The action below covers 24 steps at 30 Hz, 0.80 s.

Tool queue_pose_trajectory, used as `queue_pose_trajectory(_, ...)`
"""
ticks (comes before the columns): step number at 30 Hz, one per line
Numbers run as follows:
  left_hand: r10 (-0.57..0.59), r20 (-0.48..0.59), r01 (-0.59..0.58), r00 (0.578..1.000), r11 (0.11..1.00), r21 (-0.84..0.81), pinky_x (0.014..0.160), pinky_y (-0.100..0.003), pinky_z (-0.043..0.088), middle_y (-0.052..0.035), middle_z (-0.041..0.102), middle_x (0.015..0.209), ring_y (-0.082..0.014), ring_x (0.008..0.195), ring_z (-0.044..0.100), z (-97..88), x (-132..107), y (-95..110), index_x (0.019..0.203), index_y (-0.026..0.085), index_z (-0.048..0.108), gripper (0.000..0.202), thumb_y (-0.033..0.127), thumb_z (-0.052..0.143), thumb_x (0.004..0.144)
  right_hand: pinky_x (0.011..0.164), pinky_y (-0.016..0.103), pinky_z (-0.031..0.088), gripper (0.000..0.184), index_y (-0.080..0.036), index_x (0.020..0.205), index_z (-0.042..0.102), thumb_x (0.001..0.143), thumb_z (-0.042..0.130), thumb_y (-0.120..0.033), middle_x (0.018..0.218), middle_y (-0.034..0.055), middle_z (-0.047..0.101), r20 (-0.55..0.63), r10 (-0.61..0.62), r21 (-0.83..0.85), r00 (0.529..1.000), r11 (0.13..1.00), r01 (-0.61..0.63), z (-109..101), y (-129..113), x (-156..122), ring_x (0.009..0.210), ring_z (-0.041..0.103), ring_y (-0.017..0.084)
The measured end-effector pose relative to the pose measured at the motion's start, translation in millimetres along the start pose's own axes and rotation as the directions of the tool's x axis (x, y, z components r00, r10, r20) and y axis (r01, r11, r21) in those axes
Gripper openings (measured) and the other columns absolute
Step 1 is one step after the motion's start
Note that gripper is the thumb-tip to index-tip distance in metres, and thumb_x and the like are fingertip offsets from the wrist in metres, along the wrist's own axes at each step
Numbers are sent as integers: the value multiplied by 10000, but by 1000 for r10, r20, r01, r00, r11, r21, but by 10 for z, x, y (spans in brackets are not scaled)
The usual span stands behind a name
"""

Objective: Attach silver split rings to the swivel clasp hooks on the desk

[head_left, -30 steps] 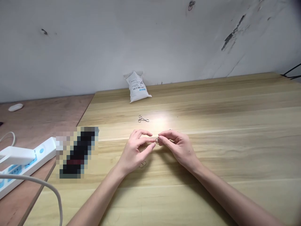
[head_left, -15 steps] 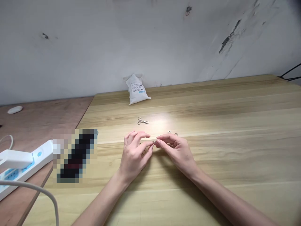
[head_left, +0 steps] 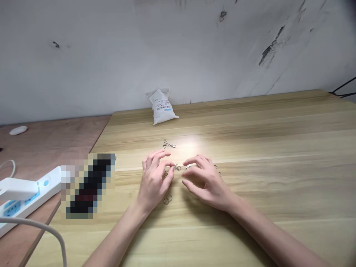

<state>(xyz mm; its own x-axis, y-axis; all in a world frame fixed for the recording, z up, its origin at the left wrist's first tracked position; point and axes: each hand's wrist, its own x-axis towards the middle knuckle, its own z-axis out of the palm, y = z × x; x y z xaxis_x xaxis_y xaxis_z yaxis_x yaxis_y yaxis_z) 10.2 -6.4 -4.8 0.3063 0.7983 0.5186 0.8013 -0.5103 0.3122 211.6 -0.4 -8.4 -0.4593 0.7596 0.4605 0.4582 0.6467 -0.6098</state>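
My left hand (head_left: 154,181) pinches a small silver swivel clasp (head_left: 177,168) between thumb and forefinger, just above the wooden table. My right hand (head_left: 207,181) is open, its fingers apart and curved, over another small metal clasp (head_left: 188,166). A split ring (head_left: 166,173) shows partly behind my left fingers. Two touching rings (head_left: 167,199) lie nearer me, beside my left wrist. To the right of my right hand are a ring (head_left: 215,167) and another ring (head_left: 220,174). A small cluster of clasps with rings (head_left: 169,144) lies beyond my left hand.
A white labelled packet (head_left: 162,107) stands at the back near the wall. On the left are a blurred-out dark object (head_left: 89,185), a white power strip (head_left: 27,196) with a grey cable (head_left: 55,233), and a white oval object (head_left: 18,130).
My hands have moved apart. My right fingers have let go of the small metal piece and spread, while my left hand keeps its pinch. Two rings near my left wrist now show.
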Motion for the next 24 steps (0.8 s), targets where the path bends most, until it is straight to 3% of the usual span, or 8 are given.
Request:
queue_pose_trajectory(4, 109, 16, -109, 994, 994, -2, 1083, -481, 360, -98, 604, 1223, -268, 1273, 473, 21, -13, 60, 971, 189, 594, 121, 129, 505, 916, 944, 433, 415, 226, -228, 1086, 640, 880, 644, -321, 1100, 86, 645, -44, 55, -36, 998, 998, -56, 43, -4, -4, 1049, 583, 224)
queue_pose_trajectory(8, 159, 39, -160, 986, 987, 11, 1117, -478, 341, -103, 593, 1251, -257, 1311, 449, 20, -16, 113, 982, 184, 577, 142, 98, 487, 915, 934, 415, 404, 96, -241, 916, 666, 932, 573, -259, 1061, 55, 664, -5, 25, -26, 1000, 999, -25, 86, 31, -9, 1000, 588, 200)
queue_pose_trajectory(11, 154, 64, -156, 986, 987, 40, 1142, -499, 302, -113, 565, 1293, -258, 1350, 410, 0, -7, 89, 990, 181, 549, 145, 89, 461, 921, 965, 431, 383, 94, -221, 858, 647, 921, 577, -227, 1006, 53, 672, -23, -23, -78, 999, 997, 21, 55, 85, 5, 963, 593, 195)
queue_pose_trajectory(15, 121, 103, -130, 987, 988, 89, 1148, -521, 280, -128, 531, 1330, -269, 1382, 368, -2, -4, 34, 984, 176, 529, 129, 97, 441, 931, 1039, 462, 312, 106, -248, 925, 659, 912, 587, -171, 877, 4, 704, -131, -149, -267, 980, 957, 110, -57, 154, 32, 930, 595, 186)
queue_pose_trajectory(18, 143, 170, -159, 975, 983, 87, 1154, -517, 277, -114, 522, 1356, -264, 1394, 356, 19, -16, 29, 982, 182, 531, 138, 95, 437, 931, 1009, 433, 334, 143, -257, 960, 665, 911, 586, -149, 813, -11, 705, -180, -194, -325, 964, 937, 128, -121, 153, 42, 826, 581, 164)
queue_pose_trajectory(21, 153, 163, -168, 975, 983, 77, 1162, -511, 275, -109, 526, 1362, -260, 1393, 361, 26, -21, 44, 988, 187, 533, 143, 96, 439, 930, 905, 393, 390, 145, -226, 1003, 670, 931, 553, -180, 837, 26, 689, -109, -159, -259, 981, 958, 126, -109, 108, 43, 782, 560, 165)
queue_pose_trajectory(24, 161, 111, -168, 981, 984, 57, 1160, -500, 287, -116, 542, 1340, -257, 1383, 376, 5, -9, 64, 999, 182, 535, 144, 91, 452, 926, 847, 373, 411, 199, -195, 1094, 653, 931, 566, -271, 932, 70, 672, 6, -128, -146, 992, 981, 127, -42, 65, 34, 862, 566, 189)
